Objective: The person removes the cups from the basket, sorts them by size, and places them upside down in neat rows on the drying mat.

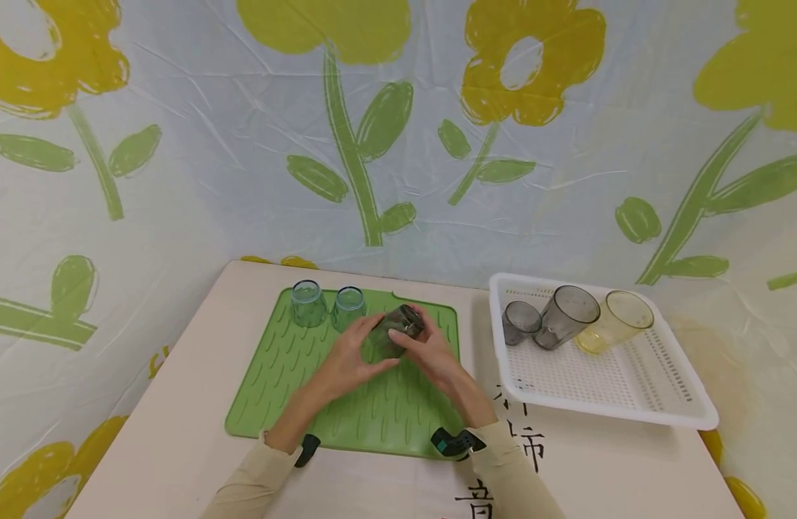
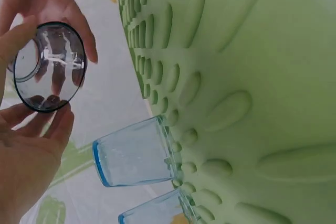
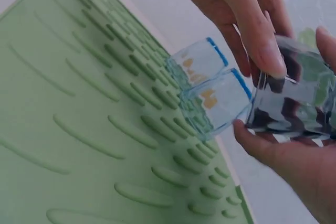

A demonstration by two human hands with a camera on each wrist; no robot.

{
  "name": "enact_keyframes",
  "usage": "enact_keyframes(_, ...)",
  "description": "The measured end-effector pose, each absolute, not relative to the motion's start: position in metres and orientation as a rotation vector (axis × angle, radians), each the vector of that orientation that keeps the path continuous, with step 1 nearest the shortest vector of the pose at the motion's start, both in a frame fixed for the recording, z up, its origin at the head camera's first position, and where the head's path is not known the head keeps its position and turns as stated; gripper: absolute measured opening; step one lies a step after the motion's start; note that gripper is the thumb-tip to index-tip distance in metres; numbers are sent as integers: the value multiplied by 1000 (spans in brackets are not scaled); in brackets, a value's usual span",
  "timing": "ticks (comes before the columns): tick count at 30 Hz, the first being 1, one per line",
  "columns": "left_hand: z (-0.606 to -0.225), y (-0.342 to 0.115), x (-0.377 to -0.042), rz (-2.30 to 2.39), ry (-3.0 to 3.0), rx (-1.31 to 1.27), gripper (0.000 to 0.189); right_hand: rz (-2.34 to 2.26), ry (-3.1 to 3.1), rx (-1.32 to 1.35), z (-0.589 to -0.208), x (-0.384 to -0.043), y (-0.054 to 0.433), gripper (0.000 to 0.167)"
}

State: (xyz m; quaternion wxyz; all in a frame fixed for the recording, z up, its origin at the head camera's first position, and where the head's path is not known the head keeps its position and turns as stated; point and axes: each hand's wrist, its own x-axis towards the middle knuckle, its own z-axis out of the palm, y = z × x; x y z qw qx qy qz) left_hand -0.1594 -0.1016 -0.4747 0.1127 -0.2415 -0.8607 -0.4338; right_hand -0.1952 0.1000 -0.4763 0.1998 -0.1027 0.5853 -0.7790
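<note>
A smoky grey drinking glass (image 1: 396,333) is held tilted above the green ribbed mat (image 1: 295,389). My left hand (image 1: 346,364) grips it near the rim, thumb and fingers on opposite sides. At the other end, my right hand (image 1: 437,355) holds it around the base. The left wrist view shows the round rim of the grey glass (image 2: 50,66), with nothing seen inside. Two blue-tinted glasses, a left one (image 1: 308,304) and a right one (image 1: 349,308), stand rim up on the mat's back part, close to my left hand.
To the right, a white perforated basket (image 1: 606,407) contains a small grey glass (image 1: 520,323), a larger grey glass (image 1: 567,317) and a yellow glass (image 1: 612,324), the larger two leaning. Behind the pale table (image 1: 178,404) hangs a flower-printed cloth (image 1: 256,173).
</note>
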Motion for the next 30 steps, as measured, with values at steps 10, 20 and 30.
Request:
enact_keyframes(10, -482, -111, -160, -1259, -2600, -679, 72, -1980, 2068, -413, -473, -196, 94, 66)
enact_keyframes(20, -487, -138, -162, -1265, -2614, -661, 50, -1915, 2249, -504, -477, -210, 88, 73)
enact_keyframes(30, -493, -166, -165, -1209, -2625, -605, 41, -1974, 2297, -520, -487, -225, 85, 72)
